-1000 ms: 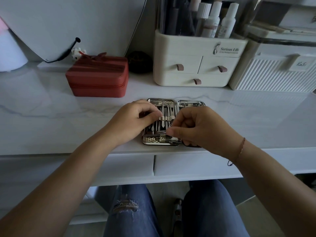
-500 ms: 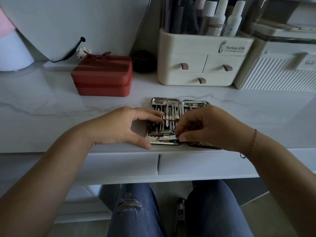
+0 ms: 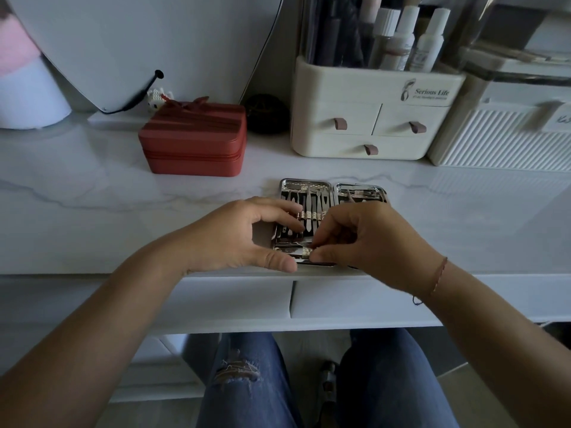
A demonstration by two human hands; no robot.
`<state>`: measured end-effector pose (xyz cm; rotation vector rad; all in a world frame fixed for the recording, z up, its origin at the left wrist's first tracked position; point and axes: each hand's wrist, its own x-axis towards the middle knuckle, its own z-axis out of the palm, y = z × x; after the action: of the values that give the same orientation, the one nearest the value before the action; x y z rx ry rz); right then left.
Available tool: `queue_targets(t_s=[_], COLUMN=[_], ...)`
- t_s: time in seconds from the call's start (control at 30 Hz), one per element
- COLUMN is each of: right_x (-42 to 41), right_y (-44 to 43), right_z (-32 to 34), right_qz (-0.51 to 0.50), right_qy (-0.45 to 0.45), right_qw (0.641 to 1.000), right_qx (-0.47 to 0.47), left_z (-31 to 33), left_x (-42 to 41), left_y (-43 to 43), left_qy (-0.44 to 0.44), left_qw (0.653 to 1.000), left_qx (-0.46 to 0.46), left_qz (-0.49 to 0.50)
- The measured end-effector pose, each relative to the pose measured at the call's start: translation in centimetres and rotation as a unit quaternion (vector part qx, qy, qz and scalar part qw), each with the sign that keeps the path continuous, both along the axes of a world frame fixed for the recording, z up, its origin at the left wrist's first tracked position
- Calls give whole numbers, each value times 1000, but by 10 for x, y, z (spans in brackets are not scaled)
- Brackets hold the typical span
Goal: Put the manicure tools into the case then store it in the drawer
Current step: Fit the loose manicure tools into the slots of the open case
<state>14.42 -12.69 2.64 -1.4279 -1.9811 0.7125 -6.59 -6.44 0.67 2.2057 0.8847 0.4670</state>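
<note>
case (image 3: pixel 332 193): shiny metal, lying open flat | manicure tools (image 3: pixel 310 211): strapped in left half

Tabletop (image 3: pixel 92 211) showing white marble, grey veins. Case (image 3: pixel 309 181) at front edge gleaming silver. Zip box (image 3: pixel 193 143) showing red. Organiser (image 3: pixel 355 88) showing cream, mauve-brown pulls (image 3: pixel 340 123). Jeans (image 3: pixel 247 396) showing faded blue.

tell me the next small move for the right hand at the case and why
Probably push the tool that the right hand pinches the rest of the way under the small strap at the near end of the open manicure case. It lies crosswise there, seemingly not fully seated, while the left hand steadies the case, so closing looks premature.
</note>
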Motion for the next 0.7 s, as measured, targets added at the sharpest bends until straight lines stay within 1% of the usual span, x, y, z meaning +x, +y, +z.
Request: queue_targets(t_s=[0.13,0.2,0.33,0.43,0.7], right_x=[-7,-9,-9,-11,-14], right_y=[-13,-15,-17,-18,-21], right_z=[-17,-23,-28,-29,-35], right_qz=[-69,-88,-103,-110,-120], right_qy=[12,4,18,23,28], right_qw=[993,987,984,982,975], right_qx=[98,135,148,150,184], left_z=[-6,-6,-5,-8,-8], left_x=[6,8,7,8,10], left_y=[-10,-12,-14,-15,-20], left_qy=[-88,-100,-94,-86,-97], left_qw=[995,993,993,994,993], left_qx=[-15,-6,-8,16,23], left_qz=[48,69,67,66,61])
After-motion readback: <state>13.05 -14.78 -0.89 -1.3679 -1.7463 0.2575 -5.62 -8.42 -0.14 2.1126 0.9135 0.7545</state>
